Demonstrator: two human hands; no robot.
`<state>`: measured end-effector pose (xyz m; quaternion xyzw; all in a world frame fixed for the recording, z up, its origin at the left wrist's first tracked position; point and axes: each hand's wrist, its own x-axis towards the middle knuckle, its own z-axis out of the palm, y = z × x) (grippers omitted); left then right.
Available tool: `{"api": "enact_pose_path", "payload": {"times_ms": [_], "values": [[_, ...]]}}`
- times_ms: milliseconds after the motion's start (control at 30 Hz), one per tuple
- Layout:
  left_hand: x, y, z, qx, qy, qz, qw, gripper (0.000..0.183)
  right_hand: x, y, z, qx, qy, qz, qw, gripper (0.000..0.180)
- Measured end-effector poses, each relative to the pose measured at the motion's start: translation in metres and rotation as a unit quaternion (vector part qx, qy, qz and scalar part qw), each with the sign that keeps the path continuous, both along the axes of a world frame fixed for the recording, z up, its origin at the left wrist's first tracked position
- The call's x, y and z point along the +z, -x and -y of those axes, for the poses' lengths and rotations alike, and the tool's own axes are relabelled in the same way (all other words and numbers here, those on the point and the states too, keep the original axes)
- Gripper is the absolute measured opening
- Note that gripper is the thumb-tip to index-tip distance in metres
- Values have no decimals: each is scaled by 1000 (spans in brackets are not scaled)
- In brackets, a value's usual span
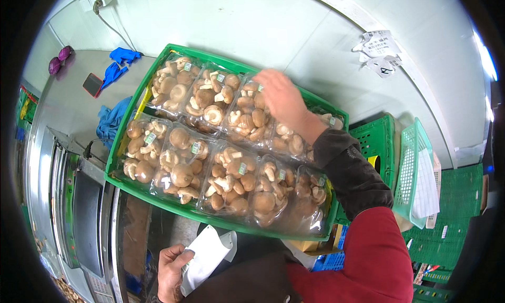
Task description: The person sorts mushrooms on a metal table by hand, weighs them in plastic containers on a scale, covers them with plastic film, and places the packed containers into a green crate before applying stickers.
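Observation:
A green plastic crate [221,220] before me holds two rows of clear plastic packs of brown mushrooms, mostly bearing a small green-and-white sticker. My right hand [281,96] reaches over the back row, its blurred fingers beside the sticker [260,88] on a mushroom pack [248,113]. Its palm side and any contact with the pack are hidden. Below the crate's front edge, my left hand [172,269] grips a folded white sheet [209,255], thumb on top. In the front row, a mushroom pack [230,180] lies near the middle.
On the metal table [79,105] at left lie a phone [92,85], blue gloves [113,74], a blue cloth [112,117] and purple round objects [59,60]. A machine with a dark panel [88,224] stands below. Right are a green crate [373,145] and a mint basket [410,176].

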<state>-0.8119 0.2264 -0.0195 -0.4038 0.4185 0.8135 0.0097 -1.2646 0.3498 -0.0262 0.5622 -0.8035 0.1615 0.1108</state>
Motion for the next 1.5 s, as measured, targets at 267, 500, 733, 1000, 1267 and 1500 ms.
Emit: {"api": "enact_pose_path", "payload": {"times_ms": [267,500,733,1000,1267,1500], "values": [[32,28,35,-117,151,-18,981,7,59,-103,1,76,33,438,895,32],[75,88,22,-347,246,-123,897,30,66,-195,-34,279,-122,457,836,35],[105,124,17,-115,587,-434,674,40,153,-180,-204,-212,125,382,891,23],[61,169,-22,-287,360,-294,838,15,185,-198,-440,-629,491,95,595,35],[38,189,-48,-366,495,-254,746,8,144,-191,-512,-745,144,-128,639,43],[11,204,26,-244,625,-142,728,43,151,-199,-382,-599,231,-91,761,24]]}}
